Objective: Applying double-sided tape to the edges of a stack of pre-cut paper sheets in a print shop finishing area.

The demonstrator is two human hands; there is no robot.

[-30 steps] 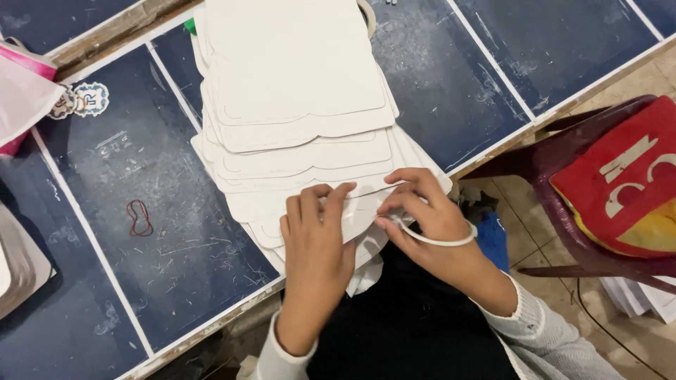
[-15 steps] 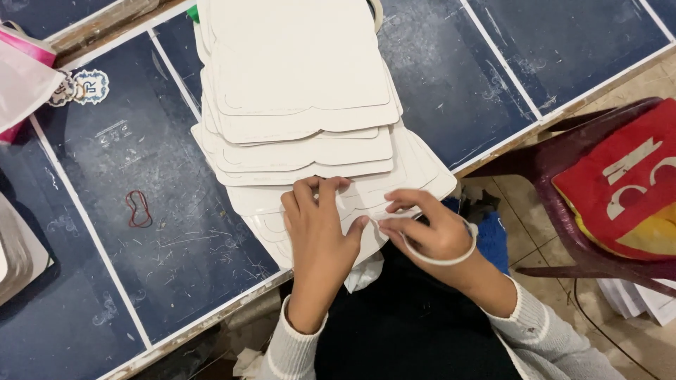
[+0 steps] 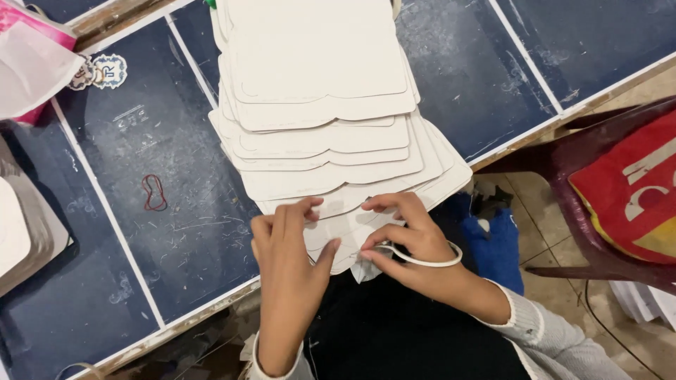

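Dark blue tabletop (image 3: 176,232) with white dividing lines, scratched and dusty, carrying a fanned stack of white die-cut cards (image 3: 324,119) reaching to its near edge. Left hand (image 3: 289,253) pressing flat on the nearest cards, fingers spread, gripping nothing. Right hand (image 3: 408,246) pinching the card edge and hooking a pale rubber band (image 3: 429,260) looped round its back. Lying well apart to the left, a red rubber band (image 3: 153,193). Standing at right, a maroon plastic chair (image 3: 591,211).
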